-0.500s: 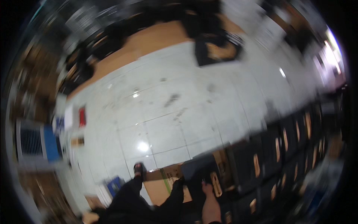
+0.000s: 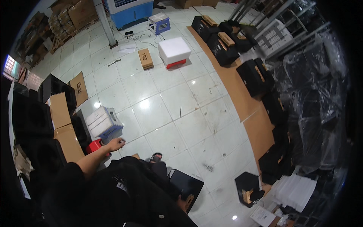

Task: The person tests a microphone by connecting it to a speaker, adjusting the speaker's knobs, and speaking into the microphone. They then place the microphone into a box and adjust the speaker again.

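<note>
A black speaker cabinet (image 2: 188, 182) with a tan handle plate hangs or stands by my right leg; I cannot tell whether it touches the floor. My right hand (image 2: 182, 206) is at that handle and grips it, its fingers partly hidden by my black clothing and the cabinet. My left arm reaches out to the left, and my left hand (image 2: 116, 143) is in the air, fingers loosely bent and apart, with nothing in them. Nearest to it are a white-topped folding stool (image 2: 101, 123) with blue legs and a red object (image 2: 94, 146).
Black speaker cabinets (image 2: 32, 117) with cardboard on them line the left side. More cabinets (image 2: 250, 77) stand along a cardboard strip (image 2: 249, 132) on the right. A white foam block (image 2: 174, 50), a small carton (image 2: 145, 58) and a metal post (image 2: 106, 24) stand farther off.
My view has swung round to the left. My right hand, earlier at a black cabinet in the row, is now at a cabinet's handle beside my leg. My left arm has come into view.
</note>
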Motion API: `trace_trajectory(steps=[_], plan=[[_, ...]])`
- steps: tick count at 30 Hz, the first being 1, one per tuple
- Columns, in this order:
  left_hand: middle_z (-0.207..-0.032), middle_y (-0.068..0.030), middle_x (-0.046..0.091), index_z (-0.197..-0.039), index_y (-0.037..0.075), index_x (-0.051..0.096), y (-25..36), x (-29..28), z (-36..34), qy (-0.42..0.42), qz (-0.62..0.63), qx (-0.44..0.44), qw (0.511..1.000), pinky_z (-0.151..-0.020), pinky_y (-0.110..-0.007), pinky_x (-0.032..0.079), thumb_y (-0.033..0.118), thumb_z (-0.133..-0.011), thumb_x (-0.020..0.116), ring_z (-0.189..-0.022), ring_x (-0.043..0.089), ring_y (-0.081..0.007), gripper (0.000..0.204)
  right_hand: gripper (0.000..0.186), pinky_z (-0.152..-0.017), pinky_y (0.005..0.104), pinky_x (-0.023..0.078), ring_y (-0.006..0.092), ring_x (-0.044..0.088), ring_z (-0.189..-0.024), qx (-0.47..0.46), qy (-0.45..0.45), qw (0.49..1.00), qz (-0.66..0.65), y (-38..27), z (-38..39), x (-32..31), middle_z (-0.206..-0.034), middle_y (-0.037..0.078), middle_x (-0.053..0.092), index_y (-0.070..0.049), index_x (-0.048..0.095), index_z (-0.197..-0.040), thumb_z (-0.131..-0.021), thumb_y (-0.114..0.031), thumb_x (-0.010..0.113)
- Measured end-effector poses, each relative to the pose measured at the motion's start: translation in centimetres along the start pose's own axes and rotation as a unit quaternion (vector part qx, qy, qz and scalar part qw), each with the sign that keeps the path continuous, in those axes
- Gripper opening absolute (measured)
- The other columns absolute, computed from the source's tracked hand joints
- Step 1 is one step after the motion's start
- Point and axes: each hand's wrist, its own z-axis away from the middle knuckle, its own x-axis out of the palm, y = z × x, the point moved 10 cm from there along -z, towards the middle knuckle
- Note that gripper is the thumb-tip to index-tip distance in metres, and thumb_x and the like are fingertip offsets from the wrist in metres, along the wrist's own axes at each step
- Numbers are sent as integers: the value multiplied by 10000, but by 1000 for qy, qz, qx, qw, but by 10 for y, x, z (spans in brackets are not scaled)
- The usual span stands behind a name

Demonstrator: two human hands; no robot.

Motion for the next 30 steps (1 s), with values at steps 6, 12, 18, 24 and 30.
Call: trace_trajectory(steps=[6,12,18,24,30], plan=[[-1018,-169,761,-1220,25,674,178,-135,-163,37,39,78,995,-856,-402,579,339,-981,663,-923,744,-300,394,806,-947,501,518,431,698,-1070,-55,-49,997,-12,-221,-137,-193,-1083,283,734,55,693,-1215,-1040,-663,373],[-1077,-200,753,-1280,31,654,282,-242,-303,67,66,87,992,-914,-430,568,404,-965,678,-1009,728,-335,489,672,-905,543,512,498,676,-1040,-264,55,963,15,-563,-181,-382,-1021,301,719,28,742,-1043,-973,-623,592],[-1513,-361,420,-1626,65,271,372,-275,-445,22,181,14,983,-1163,-478,399,732,-848,688,-1391,481,-449,1107,615,-901,542,516,482,678,-1017,-336,42,930,142,-843,-224,-522,-971,283,720,2,734,-916,-940,-605,641],[-1597,-308,364,-1669,84,119,394,-364,-590,89,357,-22,929,-1227,-442,329,777,-746,757,-1494,376,-413,1319,607,-879,530,531,462,688,-975,-417,37,873,249,-1137,-244,-623,-922,260,727,-4,741,-892,-902,-609,691],[-1586,-199,453,-1668,81,145,375,-422,-688,159,532,-103,826,-1178,-370,394,537,-872,803,-1433,482,-294,1129,550,-872,496,555,423,716,-935,-488,-12,797,356,-1345,-297,-620,-912,243,739,-3,776,-954,-898,-547,717]])
